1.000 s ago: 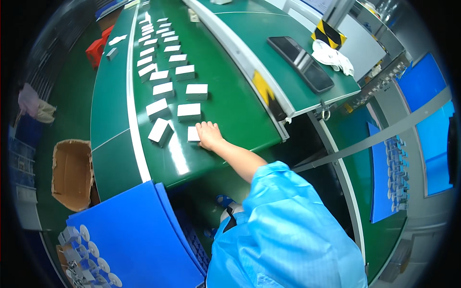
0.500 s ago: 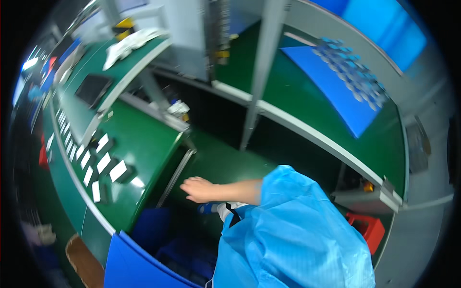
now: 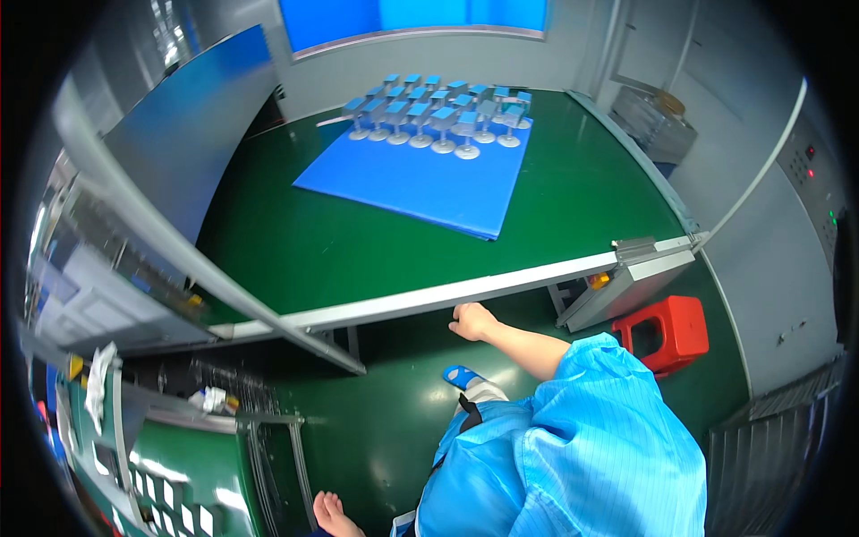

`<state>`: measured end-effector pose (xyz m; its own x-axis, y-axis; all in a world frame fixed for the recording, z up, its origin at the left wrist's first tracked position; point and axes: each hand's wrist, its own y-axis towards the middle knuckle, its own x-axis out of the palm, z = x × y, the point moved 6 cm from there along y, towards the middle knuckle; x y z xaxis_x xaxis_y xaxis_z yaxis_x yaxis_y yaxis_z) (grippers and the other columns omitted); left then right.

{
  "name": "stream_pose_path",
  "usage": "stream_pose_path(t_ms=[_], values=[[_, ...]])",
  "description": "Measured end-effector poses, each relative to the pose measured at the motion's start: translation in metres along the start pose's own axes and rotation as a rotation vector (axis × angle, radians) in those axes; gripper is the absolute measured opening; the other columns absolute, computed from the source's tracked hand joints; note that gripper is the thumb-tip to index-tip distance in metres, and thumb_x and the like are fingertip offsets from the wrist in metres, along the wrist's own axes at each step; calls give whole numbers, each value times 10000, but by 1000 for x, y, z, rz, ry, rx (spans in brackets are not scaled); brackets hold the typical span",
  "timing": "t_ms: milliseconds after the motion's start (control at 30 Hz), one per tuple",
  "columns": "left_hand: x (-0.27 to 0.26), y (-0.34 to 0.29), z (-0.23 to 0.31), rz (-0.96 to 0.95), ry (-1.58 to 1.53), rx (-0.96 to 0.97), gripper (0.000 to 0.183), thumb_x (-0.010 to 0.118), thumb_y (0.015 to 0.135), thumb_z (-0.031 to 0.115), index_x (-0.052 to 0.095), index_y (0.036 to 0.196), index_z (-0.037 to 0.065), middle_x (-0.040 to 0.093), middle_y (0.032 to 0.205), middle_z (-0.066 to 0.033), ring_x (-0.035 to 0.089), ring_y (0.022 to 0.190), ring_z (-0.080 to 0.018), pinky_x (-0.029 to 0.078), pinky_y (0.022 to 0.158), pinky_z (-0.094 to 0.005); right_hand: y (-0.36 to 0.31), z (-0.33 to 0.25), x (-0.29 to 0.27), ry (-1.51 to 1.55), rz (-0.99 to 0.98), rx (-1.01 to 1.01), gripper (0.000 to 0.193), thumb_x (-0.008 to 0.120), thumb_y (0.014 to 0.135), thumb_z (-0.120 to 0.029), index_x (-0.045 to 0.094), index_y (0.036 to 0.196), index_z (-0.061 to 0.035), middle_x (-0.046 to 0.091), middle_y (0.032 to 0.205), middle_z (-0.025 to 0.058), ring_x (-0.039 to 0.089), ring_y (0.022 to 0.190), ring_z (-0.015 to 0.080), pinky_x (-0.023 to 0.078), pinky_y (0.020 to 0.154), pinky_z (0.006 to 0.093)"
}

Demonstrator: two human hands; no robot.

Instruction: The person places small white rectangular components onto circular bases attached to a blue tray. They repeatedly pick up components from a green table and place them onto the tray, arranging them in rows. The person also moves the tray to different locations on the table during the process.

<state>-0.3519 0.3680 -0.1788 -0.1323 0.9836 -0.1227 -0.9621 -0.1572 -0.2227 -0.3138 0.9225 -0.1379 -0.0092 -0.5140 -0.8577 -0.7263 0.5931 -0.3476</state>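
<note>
Right hand [image 3: 472, 320] and left hand [image 3: 333, 515], well apart; whether either grips anything cannot be told. Beyond the right hand — a green counter [image 3: 591, 188], its blue sheet [image 3: 420, 183] bearing disc-footed stands [image 3: 443, 119], before a grey wall [image 3: 403, 61]. Right of it, a red stool [image 3: 687, 329]. Left of the left hand — white-topped blocks [image 3: 169, 494].

A loose, light-blue smock [image 3: 573, 456] — faintly striped, its sleeve [image 3: 592, 360] gathered — tops pale trousers [image 3: 487, 391] and a blue slipper [image 3: 460, 375].
</note>
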Motion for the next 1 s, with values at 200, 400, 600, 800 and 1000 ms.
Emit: stream_pose_path(t_ms=[200, 400, 600, 800, 1000], values=[[250, 77, 78, -419, -39, -33, 241, 514, 875, 155, 523, 1078, 26, 574, 987, -78, 566, 896, -147, 467, 777, -234, 83, 121, -87, 330, 466, 288, 497, 625, 727, -250, 481, 1103, 41, 506, 1099, 252, 495, 1042, 362, 417, 885, 406], [509, 144, 114, -668, -226, -269, 364, 541, 867, 212, 467, 1154, -1, 534, 1090, -119, 529, 1004, -213, 431, 869, -311, 170, 222, -131, 606, 636, 636, 541, 614, 732, -281, 469, 1125, 61, 520, 1092, 252, 514, 1026, 353, 416, 887, 384], [701, 201, 103, -597, -183, -412, 550, 562, 844, 302, 356, 1254, 0, 450, 1196, -134, 431, 1109, -229, 341, 945, -347, 217, 254, -146, 727, 650, 714, 528, 610, 746, -272, 490, 1123, 77, 572, 1056, 222, 551, 997, 326, 430, 866, 355], [732, 274, 106, 170, 377, 27, 267, 614, 761, 212, 557, 867, -26, 592, 722, -106, 537, 505, -185, 375, 331, -276, 239, 249, -140, 739, 620, 705, 465, 620, 744, -248, 529, 1060, 80, 591, 988, 230, 587, 913, 311, 455, 805, 346], [742, 289, 102, 18, 143, -348, 191, 588, 772, 235, 565, 742, 48, 502, 572, -31, 423, 407, -132, 348, 343, -276, 261, 260, -113, 956, 477, 717, 526, 590, 740, -299, 505, 1092, 83, 549, 1032, 257, 539, 974, 345, 428, 843, 376]])
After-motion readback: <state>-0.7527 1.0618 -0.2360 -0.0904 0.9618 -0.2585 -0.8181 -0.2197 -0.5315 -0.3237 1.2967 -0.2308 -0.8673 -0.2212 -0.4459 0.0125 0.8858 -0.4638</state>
